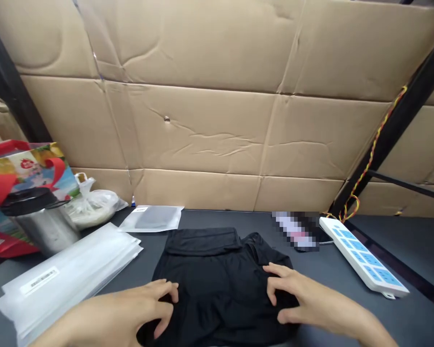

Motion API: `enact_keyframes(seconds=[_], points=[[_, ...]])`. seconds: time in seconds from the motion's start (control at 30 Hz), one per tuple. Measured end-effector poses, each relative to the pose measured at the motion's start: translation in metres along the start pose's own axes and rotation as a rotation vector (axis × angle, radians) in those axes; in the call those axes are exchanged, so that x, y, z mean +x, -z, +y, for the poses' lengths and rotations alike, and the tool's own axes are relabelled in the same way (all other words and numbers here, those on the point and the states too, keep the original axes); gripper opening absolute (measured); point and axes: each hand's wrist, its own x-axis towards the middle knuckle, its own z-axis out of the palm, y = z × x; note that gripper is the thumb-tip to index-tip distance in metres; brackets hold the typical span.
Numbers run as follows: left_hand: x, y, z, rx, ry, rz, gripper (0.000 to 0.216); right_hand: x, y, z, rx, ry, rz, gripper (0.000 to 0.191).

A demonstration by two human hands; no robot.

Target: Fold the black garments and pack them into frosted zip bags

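Note:
A black garment [217, 270] lies flat on the dark grey table [412, 246], its waistband toward the cardboard wall. My left hand [144, 306] rests on the garment's near left edge, fingers curled down onto the cloth. On the near right part of the garment lies my right hand [300, 296], fingers spread and bent, pressing the fabric. Neither hand lifts the cloth off the table.
A stack of frosted plastic bags [68, 279] lies at the left, one packed bag [154, 218] behind the garment. A steel cup with black lid [39, 217], a colourful bag [21, 168] and a knotted plastic bag [94, 205] stand far left. A white-blue power strip [363, 255] lies right.

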Motion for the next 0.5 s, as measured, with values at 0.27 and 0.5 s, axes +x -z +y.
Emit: enact_keyframes(seconds=[0.27,0.5], points=[[-0.001,0.010,-0.004,-0.130,-0.003,-0.011,0.019,0.004,0.004,-0.010,0.036,-0.009,-0.040,0.010],[0.019,0.054,-0.032,-0.152,0.045,0.263,0.021,0.037,0.040,-0.016,-0.061,0.050,0.308,0.022]])
